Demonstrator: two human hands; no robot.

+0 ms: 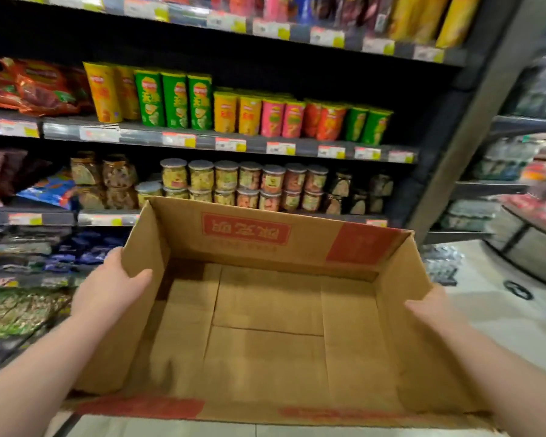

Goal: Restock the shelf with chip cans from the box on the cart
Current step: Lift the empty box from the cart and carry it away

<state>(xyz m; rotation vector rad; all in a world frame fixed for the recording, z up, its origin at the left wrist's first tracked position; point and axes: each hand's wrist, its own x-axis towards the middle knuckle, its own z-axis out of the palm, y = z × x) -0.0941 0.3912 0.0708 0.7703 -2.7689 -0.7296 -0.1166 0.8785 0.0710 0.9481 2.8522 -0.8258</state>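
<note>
Gripping the cardboard box by its two side walls, the person holds it up in front of the shelving.

Left hand: the thumb is curled over the rim onto the inner face of the left wall. The fingers are behind the wall, out of sight.

Right hand: the thumb lies over the rim of the right wall, which flares outward. The other fingers are hidden by the cardboard, so the grasp is read from the thumb alone.

Edges and room: the box's far wall, with a red label printed upside down, rises just ahead of both hands. Its top rim overlaps, in view, the shelf of lidded jars. The near flap lies flat between the forearms. The bare folded bottom of the box sits between the two hands. Outward of the right hand, pale floor lies open as far as the grey upright post that ends the shelving. Outward of the left hand, lower shelves of packets stand near, though blurred.

Task item: the chip cans stand upright in a close row on the shelf above and ahead of both hands, well apart from the box. The tall yellow and green cans are more toward the left hand. The shorter orange, pink, red and green ones are toward the right hand. Dark open room shows above their lids.
</note>
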